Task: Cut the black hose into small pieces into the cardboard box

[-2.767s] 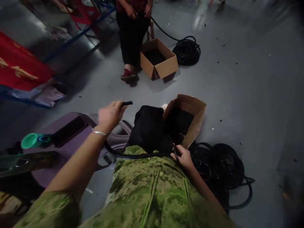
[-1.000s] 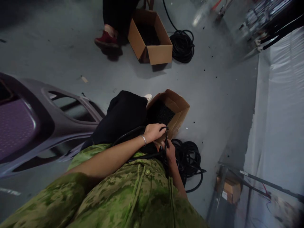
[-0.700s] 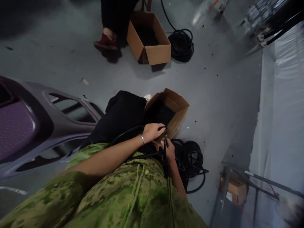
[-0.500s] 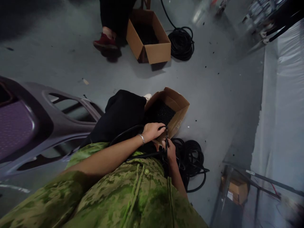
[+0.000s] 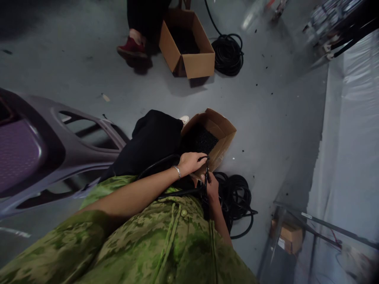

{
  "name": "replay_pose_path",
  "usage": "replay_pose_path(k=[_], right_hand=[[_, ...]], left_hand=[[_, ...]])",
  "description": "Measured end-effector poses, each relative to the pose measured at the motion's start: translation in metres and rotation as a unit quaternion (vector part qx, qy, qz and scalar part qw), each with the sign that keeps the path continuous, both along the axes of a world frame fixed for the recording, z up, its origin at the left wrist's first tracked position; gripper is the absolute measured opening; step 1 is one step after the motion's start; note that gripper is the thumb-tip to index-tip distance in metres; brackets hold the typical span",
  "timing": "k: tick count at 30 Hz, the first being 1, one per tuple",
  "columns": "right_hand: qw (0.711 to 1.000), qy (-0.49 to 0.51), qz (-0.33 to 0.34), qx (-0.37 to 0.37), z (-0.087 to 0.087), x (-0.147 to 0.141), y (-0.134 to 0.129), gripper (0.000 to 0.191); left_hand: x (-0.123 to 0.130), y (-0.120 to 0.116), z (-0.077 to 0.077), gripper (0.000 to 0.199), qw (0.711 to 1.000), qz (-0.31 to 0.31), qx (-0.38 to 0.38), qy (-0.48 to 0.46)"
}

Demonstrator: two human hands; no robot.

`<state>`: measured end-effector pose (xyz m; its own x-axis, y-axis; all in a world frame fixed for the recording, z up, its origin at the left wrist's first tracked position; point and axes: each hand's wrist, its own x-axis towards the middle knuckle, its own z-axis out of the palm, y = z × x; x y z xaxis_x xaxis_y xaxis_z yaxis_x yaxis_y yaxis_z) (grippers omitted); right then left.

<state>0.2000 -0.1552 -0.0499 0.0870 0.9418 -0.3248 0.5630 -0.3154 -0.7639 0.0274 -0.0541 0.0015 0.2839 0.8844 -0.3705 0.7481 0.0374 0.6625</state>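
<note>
The left hand (image 5: 190, 163) pinches a black tube (image 5: 181, 193). The right hand (image 5: 212, 187) grips a dark tool (image 5: 207, 173) (too small to name). A box (image 5: 223, 125) sits just past both.

a workshop; grey floor (image 5: 272, 130), open cartons (image 5: 199, 65) of black bits (image 5: 206, 141), coiled black tubing (image 5: 241, 182), a metal frame (image 5: 322, 225)

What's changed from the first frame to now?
The left hand moved from out on the left in to the right hand, by the near carton; it holds the black tube in both. The view swung right. No new hold or release shows. Unchanged: right hand on the dark tool, far carton beside its tubing coil.
</note>
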Motion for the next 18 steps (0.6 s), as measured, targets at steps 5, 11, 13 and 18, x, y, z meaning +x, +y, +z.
replay_pose_path(k=[5, 11, 13, 18], right_hand=[[1.0, -0.004, 0.003, 0.001, 0.006, 0.0, 0.003, 0.039], [0.999, -0.03, 0.009, -0.017, 0.012, -0.002, 0.005, 0.047], [0.999, -0.042, 0.013, -0.012, 0.013, -0.003, 0.005, 0.049], [0.997, -0.073, 0.02, 0.018, 0.01, -0.003, 0.004, 0.052]], left_hand=[[0.0, 0.0, 0.0, 0.038, 1.0, -0.005, -0.001, -0.004], [0.0, 0.001, -0.002, 0.038, 1.0, -0.007, 0.003, -0.011], [0.0, 0.001, -0.003, 0.039, 1.0, -0.007, 0.003, -0.009], [-0.001, 0.003, -0.003, 0.041, 1.0, -0.012, 0.001, 0.006]])
